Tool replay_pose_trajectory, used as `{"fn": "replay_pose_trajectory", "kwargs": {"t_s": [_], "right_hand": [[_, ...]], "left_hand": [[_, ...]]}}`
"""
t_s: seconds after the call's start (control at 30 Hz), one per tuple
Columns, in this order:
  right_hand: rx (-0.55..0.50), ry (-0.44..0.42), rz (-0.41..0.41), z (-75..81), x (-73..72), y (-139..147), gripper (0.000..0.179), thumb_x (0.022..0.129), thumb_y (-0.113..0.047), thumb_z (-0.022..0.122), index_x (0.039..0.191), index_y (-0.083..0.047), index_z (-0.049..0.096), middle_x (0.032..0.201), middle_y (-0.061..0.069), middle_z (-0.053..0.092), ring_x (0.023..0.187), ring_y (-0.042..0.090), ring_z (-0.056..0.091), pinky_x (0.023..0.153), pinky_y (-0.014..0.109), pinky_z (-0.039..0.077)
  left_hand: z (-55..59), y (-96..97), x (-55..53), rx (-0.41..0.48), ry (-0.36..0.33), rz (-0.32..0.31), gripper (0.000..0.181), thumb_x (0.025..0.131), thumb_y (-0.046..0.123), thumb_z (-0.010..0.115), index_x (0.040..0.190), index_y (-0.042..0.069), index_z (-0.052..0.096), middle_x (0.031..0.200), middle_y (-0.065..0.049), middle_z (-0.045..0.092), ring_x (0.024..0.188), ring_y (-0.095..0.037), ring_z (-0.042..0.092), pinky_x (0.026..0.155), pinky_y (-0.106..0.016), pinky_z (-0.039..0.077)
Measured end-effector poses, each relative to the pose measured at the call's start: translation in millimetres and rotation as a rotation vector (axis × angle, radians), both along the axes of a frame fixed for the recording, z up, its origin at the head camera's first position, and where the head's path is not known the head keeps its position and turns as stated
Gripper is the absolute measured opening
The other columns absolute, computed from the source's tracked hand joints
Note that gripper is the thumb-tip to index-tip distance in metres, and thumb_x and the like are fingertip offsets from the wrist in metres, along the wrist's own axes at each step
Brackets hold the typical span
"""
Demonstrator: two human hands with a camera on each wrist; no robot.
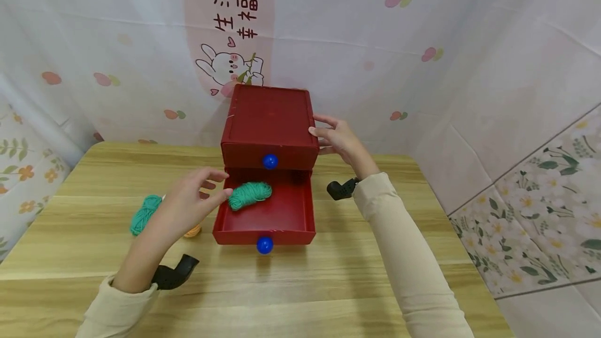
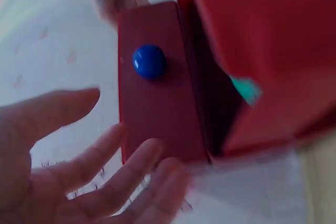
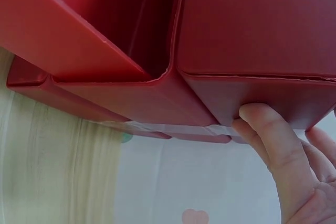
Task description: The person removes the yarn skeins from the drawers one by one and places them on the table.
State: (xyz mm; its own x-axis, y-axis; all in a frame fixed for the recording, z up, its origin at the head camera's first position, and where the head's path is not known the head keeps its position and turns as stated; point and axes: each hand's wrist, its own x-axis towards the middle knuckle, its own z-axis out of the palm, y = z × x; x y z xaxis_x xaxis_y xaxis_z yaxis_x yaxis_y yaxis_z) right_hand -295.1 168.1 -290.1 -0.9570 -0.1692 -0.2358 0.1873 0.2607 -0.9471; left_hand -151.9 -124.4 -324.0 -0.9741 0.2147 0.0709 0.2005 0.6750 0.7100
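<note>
Green yarn in, lower drawer not yet closed
In the head view, we see another green bundle outside; left wrist view, our left hand empty, fingers apart; right wrist view, our right hand unclenched, touching the cabinet.

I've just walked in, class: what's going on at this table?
A person's right hand touches the side of a red cabinet. Its upper drawer is shut; its lower drawer is open, with green yarn inside. The empty left hand is near that drawer's left side. Another green bundle lies on the table.
</note>
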Motion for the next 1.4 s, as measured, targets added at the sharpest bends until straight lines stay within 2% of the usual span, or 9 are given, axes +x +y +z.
{"fn": "replay_pose_trajectory", "kwargs": {"t_s": [0.1,0.2,0.4,0.57,0.87,1.2,1.4], "right_hand": [[-0.002,0.002,-0.001,-0.4,0.0,1.7,0.054,0.091,-0.017,0.059,0.141,-0.022,0.040,0.131,0.016,0.054,0.073,0.013,0.066,0.071,0.034,0.057],[-0.002,0.006,0.003,-0.9,0.0,2.1,0.054,0.091,-0.018,0.059,0.142,-0.022,0.040,0.131,0.016,0.054,0.075,0.014,0.067,0.074,0.035,0.056],[-0.003,0.004,0.005,0.5,0.8,1.9,0.054,0.092,-0.018,0.059,0.141,-0.022,0.040,0.131,0.014,0.054,0.077,0.014,0.067,0.077,0.037,0.056],[0.001,0.004,0.000,0.8,0.9,0.0,0.053,0.091,-0.018,0.059,0.141,-0.022,0.040,0.130,0.015,0.055,0.076,0.014,0.067,0.074,0.035,0.056],[-0.010,-0.002,-0.005,0.4,0.4,0.7,0.054,0.091,-0.017,0.060,0.141,-0.022,0.041,0.131,0.015,0.054,0.074,0.014,0.066,0.069,0.032,0.057],[-0.008,-0.004,-0.009,0.1,-0.1,0.6,0.053,0.091,-0.018,0.059,0.141,-0.022,0.041,0.132,0.015,0.053,0.076,0.014,0.066,0.067,0.031,0.056],[-0.001,-0.004,-0.008,1.1,0.9,0.0,0.054,0.092,-0.018,0.058,0.142,-0.022,0.039,0.132,0.016,0.053,0.079,0.014,0.066,0.068,0.031,0.056]], "left_hand": [[2.2,15.2,-10.1,-0.049,-0.008,-0.088,0.042,0.090,0.029,0.060,0.125,0.007,0.053,0.123,-0.017,0.056,0.110,-0.036,0.053,0.086,-0.048,0.050],[0.7,25.7,-21.0,-0.103,-0.021,-0.145,0.044,0.089,0.027,0.061,0.127,0.005,0.053,0.125,-0.019,0.056,0.111,-0.036,0.052,0.088,-0.049,0.049],[-4.6,38.6,-40.0,-0.207,-0.095,-0.192,0.049,0.090,0.025,0.060,0.131,0.002,0.048,0.130,-0.024,0.051,0.116,-0.039,0.049,0.093,-0.053,0.044],[-8.7,44.3,-49.0,-0.273,-0.137,-0.208,0.056,0.088,0.024,0.063,0.135,0.001,0.043,0.133,-0.024,0.048,0.119,-0.039,0.047,0.095,-0.053,0.043],[-15.2,55.9,-52.2,-0.335,-0.226,-0.236,0.059,0.087,0.017,0.063,0.138,-0.001,0.039,0.133,-0.025,0.047,0.122,-0.040,0.042,0.098,-0.051,0.041],[-25.3,62.1,-52.3,-0.413,-0.201,-0.230,0.052,0.084,0.010,0.065,0.131,-0.002,0.045,0.122,-0.022,0.055,0.108,-0.032,0.051,0.091,-0.045,0.046],[-31.4,60.6,-53.8,-0.390,-0.189,-0.229,0.047,0.083,0.011,0.067,0.125,0.001,0.050,0.116,-0.020,0.056,0.101,-0.030,0.050,0.084,-0.043,0.047]]}}
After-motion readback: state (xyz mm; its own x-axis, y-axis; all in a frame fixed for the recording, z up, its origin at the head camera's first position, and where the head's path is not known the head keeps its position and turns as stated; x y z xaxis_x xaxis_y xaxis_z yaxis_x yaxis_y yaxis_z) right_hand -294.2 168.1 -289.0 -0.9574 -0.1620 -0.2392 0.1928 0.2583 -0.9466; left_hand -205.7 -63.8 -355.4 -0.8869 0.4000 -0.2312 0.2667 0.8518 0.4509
